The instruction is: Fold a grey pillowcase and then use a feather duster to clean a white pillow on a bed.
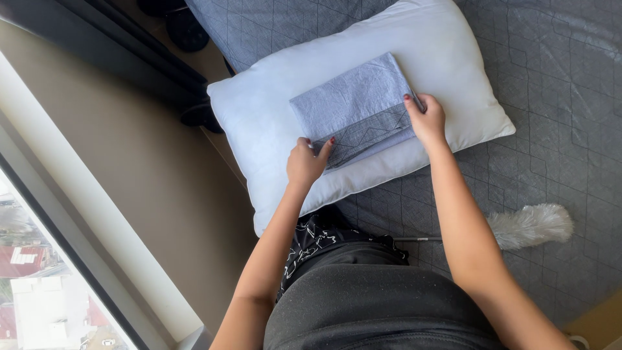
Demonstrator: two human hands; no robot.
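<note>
A folded grey pillowcase [355, 111] is laid across the middle of a white pillow [272, 129], which rests on the grey patterned bedcover [551, 78] at the corner of the bed. The near left corner of the pillowcase is pinched by the left hand [306, 162], thumb and fingers closed on the cloth. The near right corner is gripped by the right hand [427, 120], fingers curled over the edge (red nails are seen on both). A darker patterned layer is exposed along the near edge, between the two hands, so it looks as though the fold is being opened or taken up at its front edge; that much is judged, not seen.

For the next move, both corners would need to be kept pinched evenly, so the cloth comes up flat and does not slip from one side.

A white feather duster [528, 225] is left lying on the bedcover, well apart from the pillow, beside the right forearm. A window [45, 285] is seen at the left, past the tan floor [142, 194].
</note>
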